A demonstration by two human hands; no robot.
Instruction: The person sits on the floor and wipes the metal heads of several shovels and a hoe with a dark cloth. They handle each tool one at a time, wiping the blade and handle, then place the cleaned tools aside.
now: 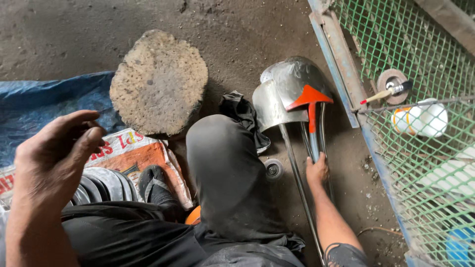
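- View looking down at a seated person's lap and a dirty concrete floor [247, 29].
- The right hand [317, 169] reaches down to the floor and rests on the metal rods [297, 173] of two shiny steel mudguards [284, 91]. Its fingers curl around a rod; how tight the grasp is cannot be told.
- The mudguards lie overlapping on the floor, curved ends pointing away from the person, rods running back beside the right forearm.
- An orange-red triangular piece [308, 96] on a matching stem lies on top of the mudguards, its stem leading down to the right hand.
- The left hand [52, 155] is raised near the camera, loosely open with fingers bent, holding nothing.
- Below the left hand lie a stack of curved metal parts [101, 183] and a printed orange and white sack [131, 153], over a blue tarp [44, 106].
- A rough round stone [158, 81] sits on the floor ahead of the knee [222, 163], which is clothed in dark fabric.
- A foot in a dark sandal [154, 185] rests on the sack.
- A black rag [240, 111] and a small round disc [272, 169] lie between knee and mudguards.
- On the right, a green mesh panel [410, 44] in a blue frame; behind it a brush [383, 94] and a white container [420, 118].
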